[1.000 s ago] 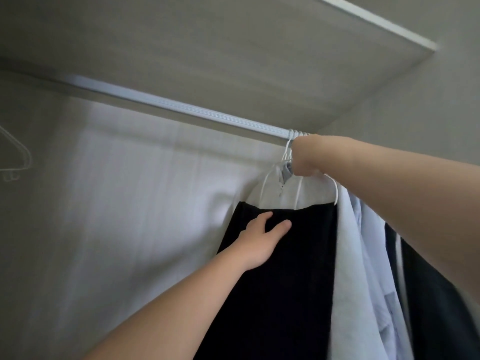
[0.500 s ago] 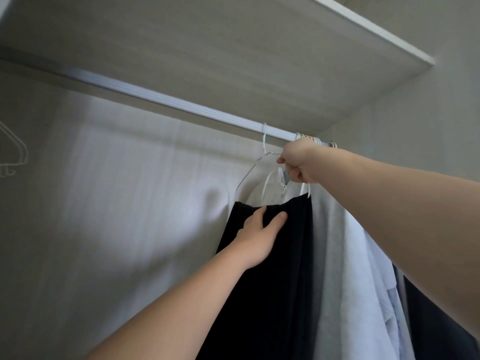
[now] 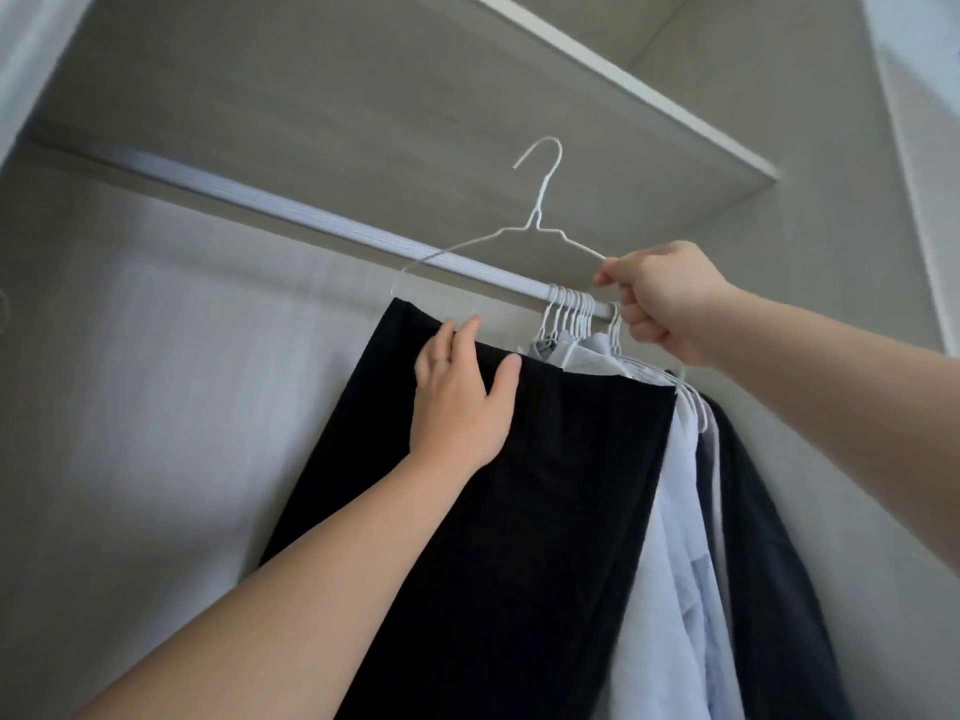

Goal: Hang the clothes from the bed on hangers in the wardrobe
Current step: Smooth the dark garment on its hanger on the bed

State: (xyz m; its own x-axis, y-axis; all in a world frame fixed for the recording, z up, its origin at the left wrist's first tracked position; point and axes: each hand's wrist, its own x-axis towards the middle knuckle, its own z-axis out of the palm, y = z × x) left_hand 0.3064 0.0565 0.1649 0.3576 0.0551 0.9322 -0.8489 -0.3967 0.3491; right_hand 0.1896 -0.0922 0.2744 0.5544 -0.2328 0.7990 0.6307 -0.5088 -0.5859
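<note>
A white wire hanger (image 3: 540, 220) is held up in front of the wardrobe rail (image 3: 291, 215), its hook free above the rail. A black garment (image 3: 509, 511) hangs folded over the hanger's lower bar. My right hand (image 3: 660, 298) is shut on the hanger's right shoulder. My left hand (image 3: 462, 397) lies flat against the top of the black garment, fingers spread, pressing the cloth. The hanger's lower bar is hidden under the cloth.
Several white hangers (image 3: 571, 314) with pale shirts (image 3: 670, 563) and a dark garment (image 3: 769, 563) crowd the rail's right end. A shelf (image 3: 597, 70) runs above the rail. The wardrobe's back wall (image 3: 156, 407) is bare to the left.
The hanger with the black garment has come off the rail and now sits higher, its hook free. My right hand shifted from the hook to the hanger's shoulder. The camera view tilted.
</note>
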